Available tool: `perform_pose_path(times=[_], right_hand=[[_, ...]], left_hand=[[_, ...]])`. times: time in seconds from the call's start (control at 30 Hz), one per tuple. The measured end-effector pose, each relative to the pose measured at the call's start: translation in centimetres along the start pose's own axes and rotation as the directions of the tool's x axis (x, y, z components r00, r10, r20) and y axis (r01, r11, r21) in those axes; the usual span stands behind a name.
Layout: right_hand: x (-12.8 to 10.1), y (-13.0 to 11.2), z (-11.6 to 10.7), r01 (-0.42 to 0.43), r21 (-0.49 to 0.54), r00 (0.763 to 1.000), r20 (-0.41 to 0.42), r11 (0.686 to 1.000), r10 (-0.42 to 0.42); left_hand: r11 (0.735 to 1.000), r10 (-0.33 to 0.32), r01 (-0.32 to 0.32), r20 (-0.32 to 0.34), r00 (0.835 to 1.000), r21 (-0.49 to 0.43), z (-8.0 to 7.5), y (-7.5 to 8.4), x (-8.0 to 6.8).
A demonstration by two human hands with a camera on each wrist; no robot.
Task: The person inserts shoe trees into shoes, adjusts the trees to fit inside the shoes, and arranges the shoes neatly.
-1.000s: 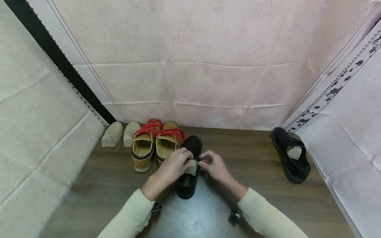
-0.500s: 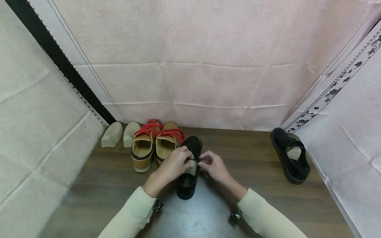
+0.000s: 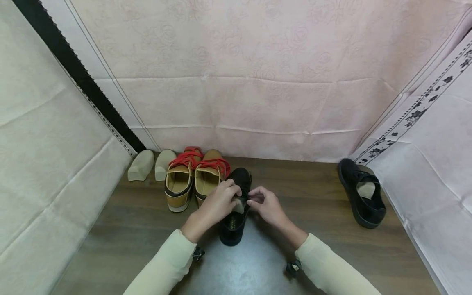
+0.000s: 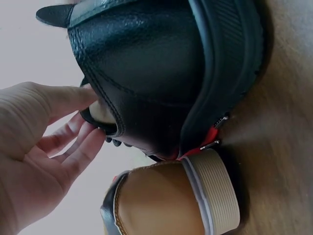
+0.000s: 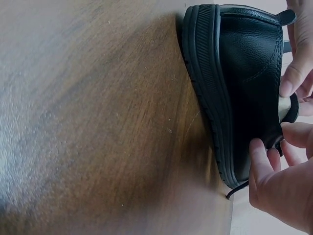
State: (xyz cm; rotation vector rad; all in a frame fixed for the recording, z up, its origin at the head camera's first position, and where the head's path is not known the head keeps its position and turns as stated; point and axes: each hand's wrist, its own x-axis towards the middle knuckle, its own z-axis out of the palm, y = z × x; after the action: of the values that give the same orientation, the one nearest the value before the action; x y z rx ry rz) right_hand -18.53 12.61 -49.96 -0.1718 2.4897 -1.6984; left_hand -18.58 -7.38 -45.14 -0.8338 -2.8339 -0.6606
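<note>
A black lace-up shoe (image 3: 231,231) stands on the floor with its toe away from me, a pale shoe insert (image 3: 239,206) inside its opening. My left hand (image 3: 220,201) reaches over from the left. Its thumb (image 4: 73,101) lies at the insert and its fingers bend toward the tongue and lace area. From the other side my right hand (image 3: 267,207) pinches the edge of the opening near the laces, the index finger (image 5: 260,154) against the outer side. The insert's front end is hidden inside the shoe.
Tan shoes with red laces (image 3: 178,199) stand close left of the black shoe. Beyond them, two pale inserts (image 3: 141,166) lie by the wall. Another black shoe (image 3: 359,194), with an insert inside, stands at the right wall. Patterned cloth (image 3: 258,102) hangs behind.
Less of the pale insert shows in the opening, and more of the insole lettering is visible behind it. Both hands stay at the shoe; the left forearm has shifted slightly right.
</note>
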Motion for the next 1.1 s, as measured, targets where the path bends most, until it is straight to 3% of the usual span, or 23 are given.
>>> perform_pose_path(times=[0.2, 0.7, 0.9, 1.1], right_hand=[[0.0, -0.1, 0.0, -0.004, -0.001, 1.000, 0.000, 1.000, 0.004], [0.1, -0.1, -0.1, -0.008, -0.023, 1.000, 0.010, 1.000, 0.008], [0.0, 0.0, -0.2, -0.006, -0.021, 1.000, 0.018, 1.000, 0.007], [-0.5, 0.4, -0.4, 0.016, -0.013, 0.999, 0.035, 1.000, -0.016]], left_hand=[[0.999, 0.041, -0.041, 0.010, 0.999, 0.023, 0.0, -0.5, 0.1], [0.982, 0.149, -0.143, -0.040, 0.988, 0.121, 0.7, -1.2, 0.5], [0.988, 0.122, -0.117, -0.051, 0.991, 0.098, 0.8, -1.3, 0.5], [0.998, 0.055, -0.055, -0.015, 0.998, 0.004, 0.3, -1.4, 0.3]])
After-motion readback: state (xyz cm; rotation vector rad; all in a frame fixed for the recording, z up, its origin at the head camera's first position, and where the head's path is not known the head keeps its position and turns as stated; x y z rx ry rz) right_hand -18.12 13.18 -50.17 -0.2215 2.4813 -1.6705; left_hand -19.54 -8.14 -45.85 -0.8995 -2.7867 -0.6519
